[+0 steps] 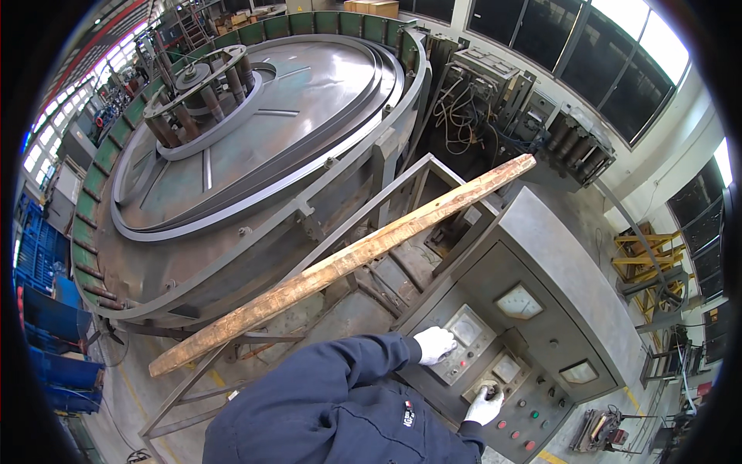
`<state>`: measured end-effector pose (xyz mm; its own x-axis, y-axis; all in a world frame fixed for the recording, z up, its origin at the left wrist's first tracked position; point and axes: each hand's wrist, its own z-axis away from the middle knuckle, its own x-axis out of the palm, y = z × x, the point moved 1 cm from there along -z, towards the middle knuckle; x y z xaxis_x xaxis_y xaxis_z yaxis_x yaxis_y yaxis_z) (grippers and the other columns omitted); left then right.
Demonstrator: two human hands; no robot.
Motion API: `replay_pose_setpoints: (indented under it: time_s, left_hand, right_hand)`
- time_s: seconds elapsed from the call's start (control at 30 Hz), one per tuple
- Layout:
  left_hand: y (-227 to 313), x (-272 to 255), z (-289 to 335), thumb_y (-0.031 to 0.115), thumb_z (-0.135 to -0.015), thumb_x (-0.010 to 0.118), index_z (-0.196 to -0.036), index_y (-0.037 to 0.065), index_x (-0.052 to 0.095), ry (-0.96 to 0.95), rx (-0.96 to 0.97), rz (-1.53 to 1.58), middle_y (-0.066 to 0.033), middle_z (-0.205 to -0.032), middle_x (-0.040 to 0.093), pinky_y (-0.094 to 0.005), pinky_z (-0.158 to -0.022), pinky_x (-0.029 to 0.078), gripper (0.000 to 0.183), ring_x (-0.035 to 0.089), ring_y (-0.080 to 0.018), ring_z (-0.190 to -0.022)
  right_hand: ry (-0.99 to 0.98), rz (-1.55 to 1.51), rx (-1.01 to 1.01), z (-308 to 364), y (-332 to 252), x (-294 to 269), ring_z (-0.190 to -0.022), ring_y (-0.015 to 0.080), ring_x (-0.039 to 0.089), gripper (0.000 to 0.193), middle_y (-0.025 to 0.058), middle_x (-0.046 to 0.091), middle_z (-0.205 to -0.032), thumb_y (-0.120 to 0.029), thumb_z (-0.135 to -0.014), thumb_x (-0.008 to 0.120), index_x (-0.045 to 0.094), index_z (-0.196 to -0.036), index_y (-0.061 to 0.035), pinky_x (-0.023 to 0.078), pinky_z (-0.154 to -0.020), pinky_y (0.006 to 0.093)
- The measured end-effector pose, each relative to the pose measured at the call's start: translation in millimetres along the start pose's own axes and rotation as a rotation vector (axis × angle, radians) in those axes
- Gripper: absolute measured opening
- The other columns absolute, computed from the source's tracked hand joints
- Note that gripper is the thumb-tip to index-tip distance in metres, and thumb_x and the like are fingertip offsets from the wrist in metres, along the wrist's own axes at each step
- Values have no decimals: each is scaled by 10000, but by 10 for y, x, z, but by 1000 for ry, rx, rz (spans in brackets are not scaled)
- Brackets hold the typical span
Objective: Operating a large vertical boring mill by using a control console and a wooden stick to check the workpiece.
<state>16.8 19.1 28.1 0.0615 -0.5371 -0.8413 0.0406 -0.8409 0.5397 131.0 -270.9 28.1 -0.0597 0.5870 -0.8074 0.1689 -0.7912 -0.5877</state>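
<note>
A grey control console [568,255] with a sloping panel stands in front of me on the right. My left hand [435,345], in a white glove, rests at the edge of an instrument plate [466,331] with a dial. Its fingers are drawn together, and whatever they hold is hidden. Lower on the panel, my right hand [485,407], gloved too, has its fingertips closed around a dark knob [490,389]. That knob sits just below a second dial [507,368]. Red and green push buttons [534,414] lie to the right of this hand.
A long wooden beam [348,259] slants across a metal railing [325,246] beside the console. Beyond it sits a huge round metal machine table [309,85] inside a green-edged ring. Cabling [457,116] hangs from equipment behind; a yellow stand [648,255] is at far right.
</note>
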Motion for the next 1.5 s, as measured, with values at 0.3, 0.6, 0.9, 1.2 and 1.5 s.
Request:
replay_pose_setpoints:
  time_s: [0.3,0.6,0.9,1.2,1.5]
  left_hand:
    - [-3,-1,26,204,-890,743,-1145,67,741,42,15,-12,-137,-1035,699,-468,-851,557,289,699,-338,-995]
    - [-1,-16,46,196,-902,729,-1121,67,747,52,18,-13,-135,-1015,697,-470,-835,559,255,699,-335,-988]
    - [22,-47,43,178,-896,727,-1127,71,746,64,25,-10,-130,-1009,689,-475,-827,557,255,694,-337,-972]
    - [33,-48,33,169,-895,722,-1077,85,737,64,17,-7,-135,-987,681,-475,-812,553,201,694,-338,-943]
    - [45,-68,41,162,-877,734,-1067,76,733,58,18,-14,-140,-984,679,-478,-819,555,209,694,-340,-947]
  right_hand:
    - [14,-8,3,5,3,8,-1067,308,739,359,171,769,-1164,-146,-970,799,722,-1288,2,565,-978,416]
    - [-21,-23,39,11,-123,-59,-1087,312,743,376,178,776,-1183,-165,-968,808,723,-1294,4,564,-991,411]
    - [-5,20,10,-22,33,23,-1144,341,735,391,199,767,-1241,-178,-977,778,721,-1310,19,551,-1039,422]
    - [-8,25,1,-24,36,28,-1121,344,735,375,195,767,-1219,-157,-976,758,723,-1306,15,553,-1018,427]
    - [-9,10,0,-11,-8,14,-1094,317,743,352,186,773,-1200,-137,-986,751,734,-1305,11,563,-1003,410]
